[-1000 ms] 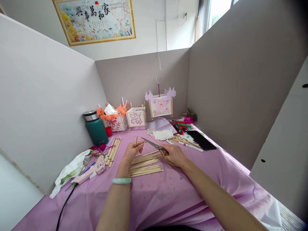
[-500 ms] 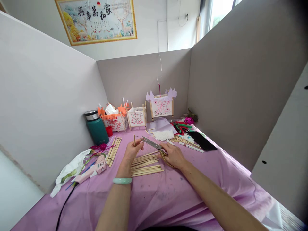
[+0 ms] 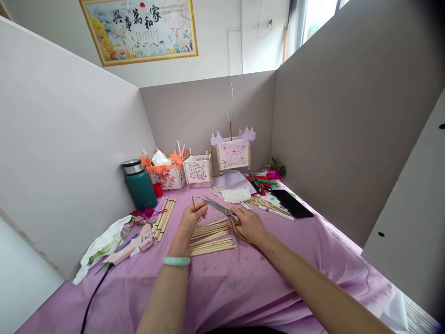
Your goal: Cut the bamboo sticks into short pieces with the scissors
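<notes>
My left hand (image 3: 190, 221), with a pale green bangle at the wrist, is closed around a thin wooden stick (image 3: 193, 202) whose top end pokes up above the fingers. In my right hand (image 3: 249, 224) is a pair of scissors (image 3: 219, 207) with gold handles. Their blades point left, and the tips reach close to my left fingertips; whether they touch anything there I cannot tell. Below and between both hands, several loose wooden sticks (image 3: 212, 247) lie side by side on the purple cloth (image 3: 222, 287). The lower part of the held stick is mostly hidden by my hand.
On the left lie a pink glue gun (image 3: 139, 242), bundled sticks (image 3: 164, 219) and a green bottle (image 3: 139, 185). Paper lanterns (image 3: 198, 170) stand behind; another lantern (image 3: 233, 154) hangs at the back. Right are markers (image 3: 276, 212), pliers (image 3: 264, 181) and a black phone-like slab (image 3: 292, 203).
My left hand and its stick have shifted very slightly left, and the stick tilts a little. The scissors have moved a touch left and up. All else looks the same.
</notes>
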`<action>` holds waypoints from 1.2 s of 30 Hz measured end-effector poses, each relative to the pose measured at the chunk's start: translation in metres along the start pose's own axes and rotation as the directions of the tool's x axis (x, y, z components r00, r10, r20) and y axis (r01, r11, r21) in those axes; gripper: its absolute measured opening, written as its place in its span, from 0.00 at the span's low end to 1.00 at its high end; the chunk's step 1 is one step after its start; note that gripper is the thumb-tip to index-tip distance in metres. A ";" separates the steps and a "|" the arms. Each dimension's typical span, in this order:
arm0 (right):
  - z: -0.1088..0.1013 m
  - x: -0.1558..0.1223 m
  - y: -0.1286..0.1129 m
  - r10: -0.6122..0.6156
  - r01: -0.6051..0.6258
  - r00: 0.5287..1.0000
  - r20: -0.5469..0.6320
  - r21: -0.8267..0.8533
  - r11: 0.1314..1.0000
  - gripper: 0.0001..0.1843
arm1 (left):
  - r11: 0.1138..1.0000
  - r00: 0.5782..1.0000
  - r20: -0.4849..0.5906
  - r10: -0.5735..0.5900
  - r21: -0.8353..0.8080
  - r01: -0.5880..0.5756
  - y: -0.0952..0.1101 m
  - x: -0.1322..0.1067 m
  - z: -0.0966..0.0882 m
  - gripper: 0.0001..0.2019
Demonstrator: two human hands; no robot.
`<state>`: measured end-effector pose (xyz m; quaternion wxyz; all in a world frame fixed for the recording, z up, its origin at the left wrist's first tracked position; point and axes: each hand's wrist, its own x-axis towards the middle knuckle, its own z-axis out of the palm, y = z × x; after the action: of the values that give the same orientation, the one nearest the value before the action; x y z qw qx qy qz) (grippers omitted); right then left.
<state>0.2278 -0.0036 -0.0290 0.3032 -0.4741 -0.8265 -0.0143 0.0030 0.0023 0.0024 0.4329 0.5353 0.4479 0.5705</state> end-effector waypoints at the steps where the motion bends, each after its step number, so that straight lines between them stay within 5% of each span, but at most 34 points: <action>1: 0.001 0.000 0.000 0.000 0.000 1.000 0.005 0.005 1.000 0.22 | 1.000 1.000 0.000 -0.006 -0.002 0.006 -0.002 0.001 -0.001 0.23; 7: 0.003 0.001 0.000 -0.003 0.003 1.000 0.006 0.032 0.999 0.21 | 1.000 1.000 0.027 -0.007 0.006 0.007 -0.006 0.003 -0.002 0.28; 16: -0.003 -0.001 0.002 -0.023 0.023 1.000 -0.012 0.021 0.999 0.26 | 0.976 0.991 0.096 0.089 0.188 -0.106 0.006 -0.001 -0.002 0.20; 27: -0.011 -0.001 0.009 -0.028 0.025 0.998 0.051 0.070 0.997 0.26 | 0.824 0.954 0.154 0.257 0.481 -0.300 0.003 0.004 -0.006 0.19; 36: -0.010 -0.001 0.011 -0.055 0.049 0.997 0.045 0.122 0.991 0.26 | 0.731 0.920 0.187 0.344 0.562 -0.387 -0.001 0.006 -0.008 0.14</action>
<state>0.2414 -0.0015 -0.0237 0.3108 -0.4333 -0.8450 0.0390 -0.0056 0.0078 0.0020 0.1401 0.7397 0.4726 0.4581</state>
